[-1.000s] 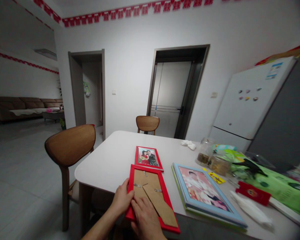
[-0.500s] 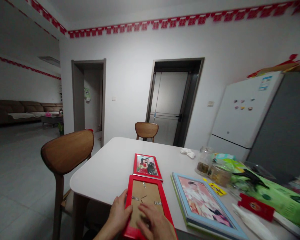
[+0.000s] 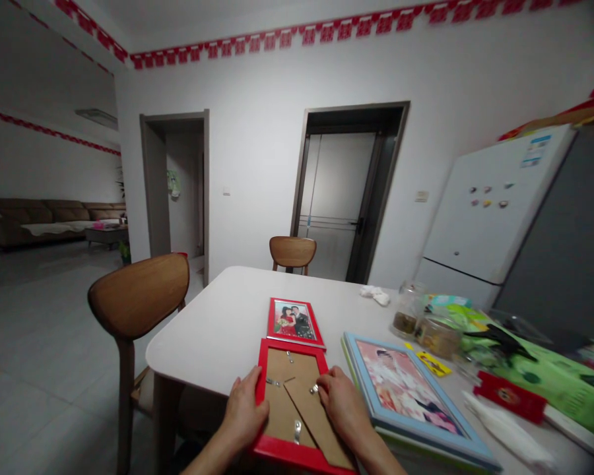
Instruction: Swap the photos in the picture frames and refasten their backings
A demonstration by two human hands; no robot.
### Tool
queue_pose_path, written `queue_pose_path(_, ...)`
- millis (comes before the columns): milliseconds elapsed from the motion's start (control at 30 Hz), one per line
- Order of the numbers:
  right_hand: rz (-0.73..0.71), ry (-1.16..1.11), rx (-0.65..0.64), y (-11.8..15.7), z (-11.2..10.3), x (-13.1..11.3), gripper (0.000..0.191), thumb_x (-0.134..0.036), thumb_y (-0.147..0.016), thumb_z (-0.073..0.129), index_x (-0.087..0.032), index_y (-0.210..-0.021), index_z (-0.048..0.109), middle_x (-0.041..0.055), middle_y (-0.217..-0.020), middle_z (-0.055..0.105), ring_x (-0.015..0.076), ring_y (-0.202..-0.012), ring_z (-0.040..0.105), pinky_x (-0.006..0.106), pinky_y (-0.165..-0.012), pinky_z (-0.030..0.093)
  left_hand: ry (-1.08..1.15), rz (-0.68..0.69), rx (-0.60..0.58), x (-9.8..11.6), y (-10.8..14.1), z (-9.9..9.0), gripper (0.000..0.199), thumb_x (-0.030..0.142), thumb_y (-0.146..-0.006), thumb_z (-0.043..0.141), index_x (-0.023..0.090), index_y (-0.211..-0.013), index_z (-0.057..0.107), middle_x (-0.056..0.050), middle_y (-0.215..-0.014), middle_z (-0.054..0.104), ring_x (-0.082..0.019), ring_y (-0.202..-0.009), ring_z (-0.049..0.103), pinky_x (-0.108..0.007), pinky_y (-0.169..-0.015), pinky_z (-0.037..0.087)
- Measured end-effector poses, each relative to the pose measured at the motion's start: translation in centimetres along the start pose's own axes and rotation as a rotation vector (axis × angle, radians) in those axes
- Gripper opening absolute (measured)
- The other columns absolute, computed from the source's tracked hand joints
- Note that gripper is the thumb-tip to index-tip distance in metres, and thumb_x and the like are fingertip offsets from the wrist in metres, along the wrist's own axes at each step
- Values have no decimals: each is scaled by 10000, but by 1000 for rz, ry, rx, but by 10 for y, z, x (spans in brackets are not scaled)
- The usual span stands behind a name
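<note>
A red picture frame (image 3: 282,448) lies face down at the near edge of the table, its brown backing board (image 3: 281,412) upward. Small metal clips, such as the near one (image 3: 297,431), sit around the board, and a stand leg runs slantwise across it. My left hand (image 3: 245,406) is closed on the frame's left side, thumb on top. On the right side, the fingers of my right hand (image 3: 345,409) pinch a metal clip (image 3: 314,388). Just beyond lies a second red picture frame (image 3: 296,321), its photo of a couple facing up.
To the right a light blue picture frame (image 3: 363,389) rests on a green one. Farther right are glass jars (image 3: 406,316), a yellow packet (image 3: 433,364), a red packet (image 3: 509,397) and a green bag (image 3: 569,396). Wooden chairs (image 3: 141,293) stand at the table (image 3: 212,330).
My right hand has moved from the middle of the backing board to the right-hand clip, uncovering the near clip and stand leg. My left hand stays on the left side.
</note>
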State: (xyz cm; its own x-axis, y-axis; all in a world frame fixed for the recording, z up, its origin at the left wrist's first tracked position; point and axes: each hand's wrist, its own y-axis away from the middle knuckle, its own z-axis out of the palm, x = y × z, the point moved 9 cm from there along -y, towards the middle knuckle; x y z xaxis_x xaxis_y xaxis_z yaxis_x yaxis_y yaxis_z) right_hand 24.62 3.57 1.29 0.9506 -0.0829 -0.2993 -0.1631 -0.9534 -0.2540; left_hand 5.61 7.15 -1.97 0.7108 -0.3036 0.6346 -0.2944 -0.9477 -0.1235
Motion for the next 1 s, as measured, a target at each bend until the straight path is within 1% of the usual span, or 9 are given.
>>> queue_pose_path(100, 1, 23, 16, 0, -2, 0, 243, -230, -741, 401, -197, -811, 631, 68, -861, 563, 153, -767, 524, 233, -669, 358, 7, -4, 3, 0, 0, 1, 613, 161, -648, 442, 113, -1248, 330, -50, -1275, 402, -175, -1156, 353, -250, -994, 166)
queue_pose_path(200, -55, -3, 75, 1, -4, -18, 275, -244, -738, 421, -201, -927, 616, 77, -971, 567, 192, -902, 488, 262, -761, 342, 18, 7, 19, 0, 0, 1, 613, 156, -641, 441, 116, -1244, 337, -50, -1268, 412, -181, -1149, 362, -260, -1001, 152)
queue_pose_path(267, -132, -76, 70, 0, 1, -40, 272, -260, -753, 413, -206, -912, 627, 70, -996, 568, 188, -928, 480, 260, -794, 332, 12, 5, 29, 0, 0, 0, 612, 157, -640, 441, 114, -1243, 339, -56, -1257, 426, -182, -1137, 378, -259, -997, 163)
queue_pose_path(367, -207, -150, 26, -3, 14, -70, 258, -275, -764, 413, -218, -871, 641, 55, -930, 589, 169, -882, 501, 245, -782, 335, -8, 7, 32, 1, 1, 0, 603, 163, -648, 433, 102, -1240, 341, -68, -1244, 440, -181, -1122, 396, -247, -975, 210)
queue_pose_path(467, -213, -108, 0, -10, 26, -85, 224, -289, -752, 442, -225, -794, 652, 47, -847, 598, 166, -828, 510, 245, -741, 340, -24, 16, 29, 3, 1, -1, 585, 174, -657, 423, 89, -1232, 352, -77, -1237, 445, -182, -1117, 401, -245, -961, 235)
queue_pose_path(633, -149, -20, 50, -18, 31, -85, 203, -283, -741, 458, -217, -755, 650, 60, -812, 597, 175, -797, 507, 260, -699, 337, -39, 16, 25, 6, 2, -3, 584, 167, -653, 414, 89, -1229, 360, -68, -1245, 438, -182, -1120, 395, -245, -964, 232)
queue_pose_path(767, -149, -90, 53, -21, 30, -81, 213, -263, -743, 443, -196, -753, 645, 68, -810, 604, 179, -804, 517, 269, -717, 351, -43, 14, 24, 6, 3, -4, 583, 164, -651, 416, 83, -1226, 365, -68, -1247, 435, -187, -1121, 392, -253, -965, 233)
queue_pose_path(900, -225, -326, -67, -12, 22, -72, 271, -249, -746, 418, -175, -904, 625, 68, -917, 603, 155, -878, 523, 249, -795, 361, -45, 1, 22, 5, 3, -3, 582, 172, -653, 423, 93, -1226, 366, -63, -1248, 435, -192, -1120, 391, -260, -969, 227)
queue_pose_path(1000, -274, -412, -218, 8, 13, -66, 271, -231, -699, 451, -189, -893, 636, 69, -1039, 557, 160, -977, 494, 267, -873, 336, -34, 0, 33, 4, 3, -4, 588, 166, -646, 424, 116, -1228, 362, -46, -1235, 451, -192, -1101, 408, -265, -974, 219)
